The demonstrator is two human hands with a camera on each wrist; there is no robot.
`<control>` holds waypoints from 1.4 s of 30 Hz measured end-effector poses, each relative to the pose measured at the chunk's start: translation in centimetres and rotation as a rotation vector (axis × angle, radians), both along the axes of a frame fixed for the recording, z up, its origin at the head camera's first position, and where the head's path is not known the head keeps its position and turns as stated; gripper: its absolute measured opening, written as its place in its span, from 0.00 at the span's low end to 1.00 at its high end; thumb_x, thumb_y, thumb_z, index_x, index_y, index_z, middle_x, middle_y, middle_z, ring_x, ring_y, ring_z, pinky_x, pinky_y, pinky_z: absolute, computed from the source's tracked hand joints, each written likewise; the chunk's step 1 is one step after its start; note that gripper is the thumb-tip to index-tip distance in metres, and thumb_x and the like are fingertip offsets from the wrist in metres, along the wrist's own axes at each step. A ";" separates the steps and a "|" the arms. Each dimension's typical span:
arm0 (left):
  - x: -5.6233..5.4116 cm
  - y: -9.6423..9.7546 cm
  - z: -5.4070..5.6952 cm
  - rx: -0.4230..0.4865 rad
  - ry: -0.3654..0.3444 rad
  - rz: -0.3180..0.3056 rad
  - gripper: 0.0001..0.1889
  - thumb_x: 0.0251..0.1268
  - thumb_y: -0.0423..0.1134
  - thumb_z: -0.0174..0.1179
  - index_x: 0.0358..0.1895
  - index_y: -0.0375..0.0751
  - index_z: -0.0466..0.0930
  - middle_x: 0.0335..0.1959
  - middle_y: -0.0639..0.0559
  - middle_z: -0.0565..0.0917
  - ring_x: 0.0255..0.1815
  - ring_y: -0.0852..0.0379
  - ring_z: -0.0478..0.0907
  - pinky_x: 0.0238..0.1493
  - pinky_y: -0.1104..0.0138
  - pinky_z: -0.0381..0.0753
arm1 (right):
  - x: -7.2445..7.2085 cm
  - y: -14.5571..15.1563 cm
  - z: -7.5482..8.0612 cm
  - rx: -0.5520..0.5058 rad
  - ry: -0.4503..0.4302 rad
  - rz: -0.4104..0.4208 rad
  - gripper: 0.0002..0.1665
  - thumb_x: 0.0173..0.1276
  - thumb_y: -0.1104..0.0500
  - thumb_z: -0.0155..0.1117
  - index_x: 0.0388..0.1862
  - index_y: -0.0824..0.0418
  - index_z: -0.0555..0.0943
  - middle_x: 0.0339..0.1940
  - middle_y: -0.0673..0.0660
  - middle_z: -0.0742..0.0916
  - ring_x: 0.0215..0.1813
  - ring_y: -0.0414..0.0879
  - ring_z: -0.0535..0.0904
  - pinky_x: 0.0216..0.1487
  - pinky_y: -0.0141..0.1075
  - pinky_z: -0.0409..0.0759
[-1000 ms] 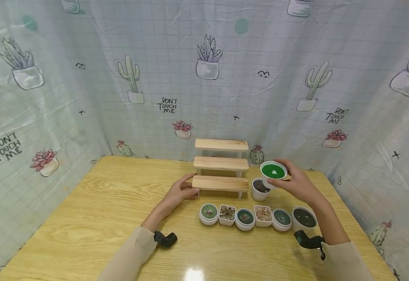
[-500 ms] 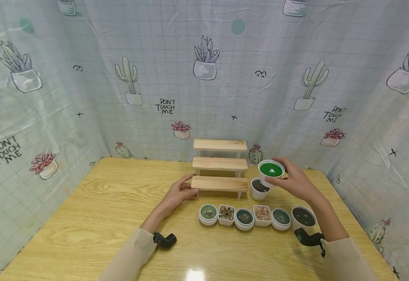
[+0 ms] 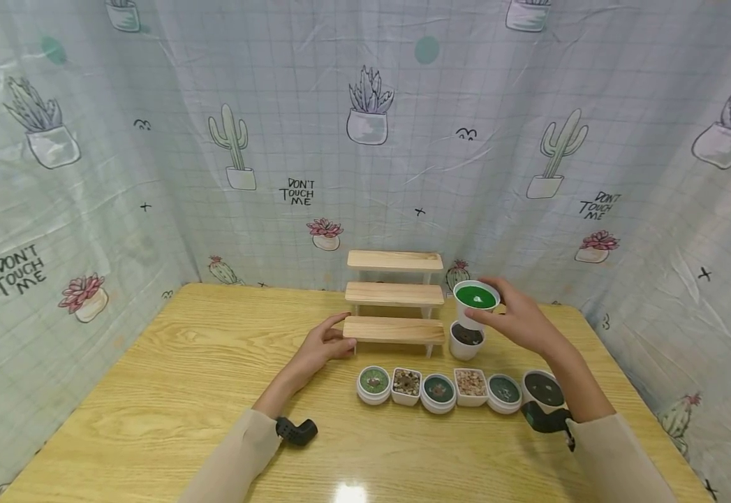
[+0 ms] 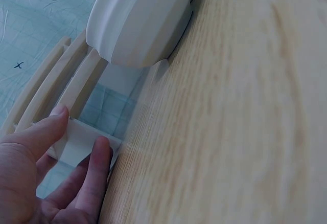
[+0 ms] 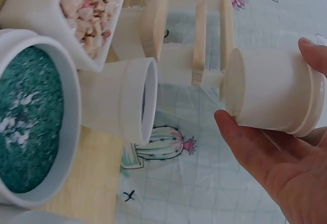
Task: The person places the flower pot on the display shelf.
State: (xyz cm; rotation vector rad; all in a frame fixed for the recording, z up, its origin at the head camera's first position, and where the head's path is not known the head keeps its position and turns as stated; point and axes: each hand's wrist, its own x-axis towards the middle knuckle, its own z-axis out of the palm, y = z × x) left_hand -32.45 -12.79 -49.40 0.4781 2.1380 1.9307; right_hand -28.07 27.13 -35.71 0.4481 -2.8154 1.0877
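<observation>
A cactus-print curtain [image 3: 264, 84] hangs behind your wooden table [image 3: 202, 391]. Your three-step shelf [image 3: 394, 328] stands toward the far side, with a row of six pots [image 3: 469, 387] on its near side. Your left hand [image 3: 318, 349] grips the lowest step's left end. Your right hand [image 3: 519, 321] pinches the green-topped white pot [image 3: 475, 302] between thumb and fingers, right of the shelf, above and apart from a dark-filled pot [image 3: 466, 347].

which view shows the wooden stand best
The head view: all three tiers of the wooden stand show nearly whole. The left wrist view has it partly hidden by a white pot; the right wrist view crops it.
</observation>
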 end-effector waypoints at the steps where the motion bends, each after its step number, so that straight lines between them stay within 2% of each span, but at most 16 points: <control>1: 0.0 0.0 0.0 -0.001 0.001 0.000 0.40 0.73 0.41 0.66 0.83 0.48 0.55 0.58 0.33 0.81 0.49 0.48 0.88 0.57 0.58 0.90 | -0.1 -0.2 0.1 0.006 0.004 0.003 0.49 0.71 0.38 0.68 0.80 0.61 0.62 0.67 0.64 0.79 0.66 0.62 0.77 0.55 0.49 0.84; 9: -0.1 -0.1 -0.1 0.002 -0.006 0.005 0.40 0.73 0.41 0.66 0.83 0.50 0.56 0.59 0.34 0.80 0.50 0.48 0.88 0.57 0.58 0.90 | -0.8 -1.4 0.5 0.026 0.029 0.040 0.48 0.72 0.41 0.69 0.79 0.65 0.62 0.65 0.65 0.81 0.64 0.61 0.79 0.55 0.49 0.82; 24: -0.1 -0.1 -0.1 0.003 -0.010 0.014 0.39 0.73 0.41 0.66 0.82 0.52 0.58 0.59 0.34 0.81 0.50 0.48 0.88 0.57 0.59 0.90 | -1.8 -3.0 0.9 0.020 0.032 0.078 0.47 0.72 0.42 0.69 0.79 0.63 0.63 0.64 0.64 0.82 0.59 0.58 0.82 0.52 0.48 0.86; 42: -0.2 0.0 -0.2 0.006 -0.001 0.006 0.41 0.73 0.41 0.66 0.83 0.48 0.55 0.58 0.34 0.81 0.49 0.47 0.88 0.56 0.58 0.90 | -2.9 -4.2 0.8 0.035 0.051 0.099 0.47 0.70 0.43 0.71 0.77 0.64 0.64 0.60 0.65 0.84 0.56 0.57 0.83 0.53 0.48 0.86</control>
